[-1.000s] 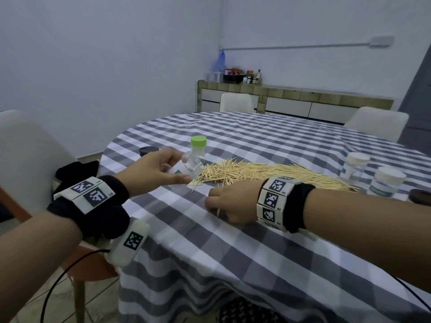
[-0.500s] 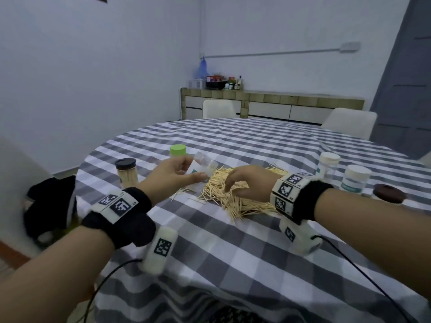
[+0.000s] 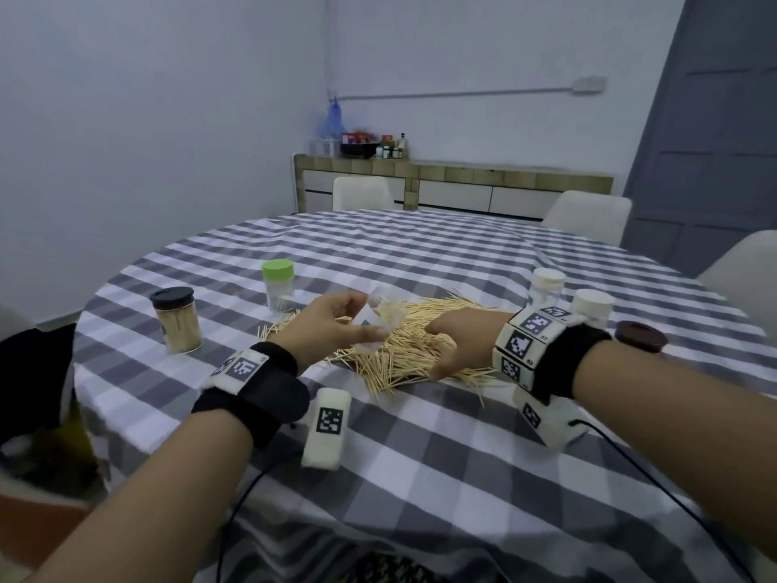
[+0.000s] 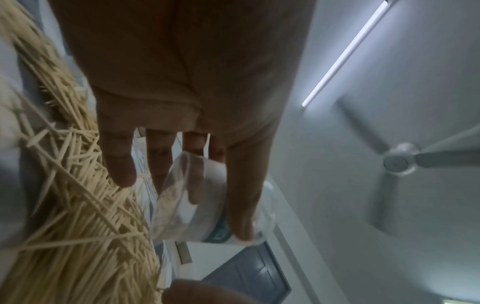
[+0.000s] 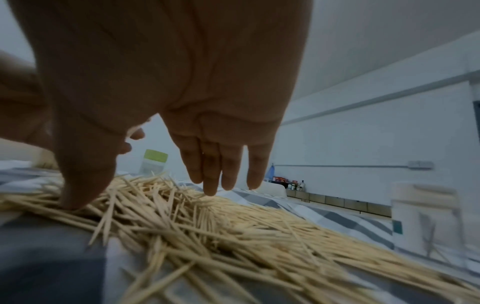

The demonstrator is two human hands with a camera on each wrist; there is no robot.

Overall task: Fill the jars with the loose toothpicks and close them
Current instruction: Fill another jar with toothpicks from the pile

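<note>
A heap of loose toothpicks (image 3: 403, 351) (image 5: 207, 222) (image 4: 64, 205) lies on the checked tablecloth (image 3: 420, 456). My left hand (image 3: 323, 330) (image 4: 182, 102) grips a clear open jar (image 3: 384, 317) (image 4: 207, 201), tilted just above the heap's left edge, with a few toothpicks inside. My right hand (image 3: 458, 338) (image 5: 155, 174) is spread over the heap with straight fingers, and the thumb (image 5: 80, 185) presses on the toothpicks. It holds nothing.
A black-lidded jar full of toothpicks (image 3: 176, 319) stands at the left, and a green-lidded jar (image 3: 278, 284) (image 5: 153, 162) behind the heap. Two white-lidded jars (image 3: 546, 286) (image 3: 593, 307) and a dark loose lid (image 3: 641, 336) are at the right. Chairs ring the table.
My right hand has gone from a fist at the near edge onto the heap and has spread out. My left hand has lifted the tilted jar over the heap. The head view has swung left.
</note>
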